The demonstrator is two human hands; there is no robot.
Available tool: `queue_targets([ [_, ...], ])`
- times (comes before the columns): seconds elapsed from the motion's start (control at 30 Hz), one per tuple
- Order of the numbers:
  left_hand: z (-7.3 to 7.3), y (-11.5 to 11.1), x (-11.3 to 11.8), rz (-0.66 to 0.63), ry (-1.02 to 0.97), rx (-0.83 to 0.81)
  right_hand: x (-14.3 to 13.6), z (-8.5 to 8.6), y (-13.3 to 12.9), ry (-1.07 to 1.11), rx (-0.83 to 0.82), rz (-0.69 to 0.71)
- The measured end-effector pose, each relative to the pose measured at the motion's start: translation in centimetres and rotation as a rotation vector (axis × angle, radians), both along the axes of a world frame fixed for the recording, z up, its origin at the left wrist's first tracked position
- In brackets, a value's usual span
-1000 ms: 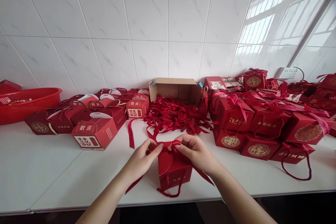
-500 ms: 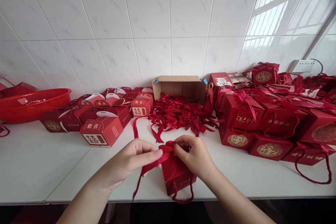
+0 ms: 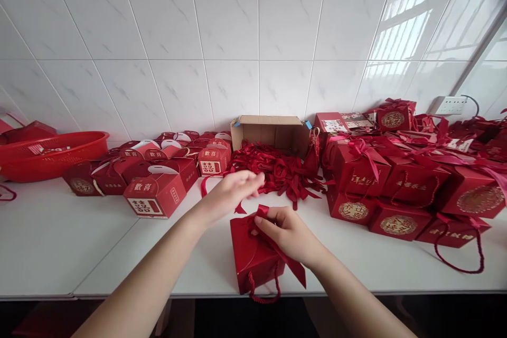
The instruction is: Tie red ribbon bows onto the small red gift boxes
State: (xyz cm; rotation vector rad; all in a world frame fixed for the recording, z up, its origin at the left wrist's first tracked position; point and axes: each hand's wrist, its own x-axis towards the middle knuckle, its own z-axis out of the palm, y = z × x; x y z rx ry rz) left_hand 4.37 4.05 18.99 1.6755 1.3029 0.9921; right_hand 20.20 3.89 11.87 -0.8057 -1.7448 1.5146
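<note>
A red gift box (image 3: 253, 261) with a twisted rope handle (image 3: 264, 296) stands at the table's front edge. My right hand (image 3: 291, 232) pinches a red ribbon (image 3: 293, 266) on top of the box; one ribbon end hangs down over the box's right side. Above and beyond the box is my left hand (image 3: 233, 190), slightly blurred, fingers stretched toward the right and nothing seen in them. It appears in front of a heap of loose red ribbons (image 3: 273, 169) that spills from an open cardboard box (image 3: 273, 132).
Small red boxes (image 3: 156, 193) with paper handles stand at the left, beside a red plastic basket (image 3: 55, 156). Stacked red boxes (image 3: 360, 169) with ribbon bows fill the right side. A socket strip (image 3: 449, 105) sits by the tiled wall (image 3: 229, 21).
My left hand has let go of the ribbon and moved up and right, away from the box. The ribbon end now hangs on the right. The box has shifted slightly left.
</note>
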Motion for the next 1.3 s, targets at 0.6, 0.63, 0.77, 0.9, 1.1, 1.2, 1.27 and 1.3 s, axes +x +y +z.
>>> queue_targets([
  [0.6, -7.8, -4.6, -0.9, 0.236, 0.098, 0.302, -1.2, -0.7, -1.1, 0.033, 0.198, -0.351],
  [0.63, -8.0, -4.6, -0.9, 0.24, 0.106, 0.335, -1.2, -0.7, -1.2, 0.001, 0.264, -0.375],
  [0.77, -8.0, -4.4, -0.9, 0.258, 0.135, 0.359, -0.4, 0.0, -1.6, -0.143, 0.531, -0.333],
  [0.9, -7.2, -4.2, -0.9, 0.25, 0.147, 0.252, 0.4, 0.4, -1.7, -0.234, 0.581, -0.251],
  [1.1, -6.7, -4.0, -1.6, 0.119, 0.077, 0.143, 0.4, 0.0, -1.5, -0.241, 0.634, -0.267],
  [1.2, -6.7, -3.9, -1.6, 0.119, 0.066, 0.18, 0.3, 0.1, -1.6, -0.284, 0.653, -0.271],
  [1.27, -6.6, -3.9, -1.4, 0.121, 0.06, 0.236, 0.2, 0.2, -1.5, -0.32, 0.626, -0.259],
  [1.3, -6.6, -3.8, -1.3, 0.119, 0.058, 0.263, 0.2, 0.2, -1.5, -0.323, 0.582, -0.242],
])
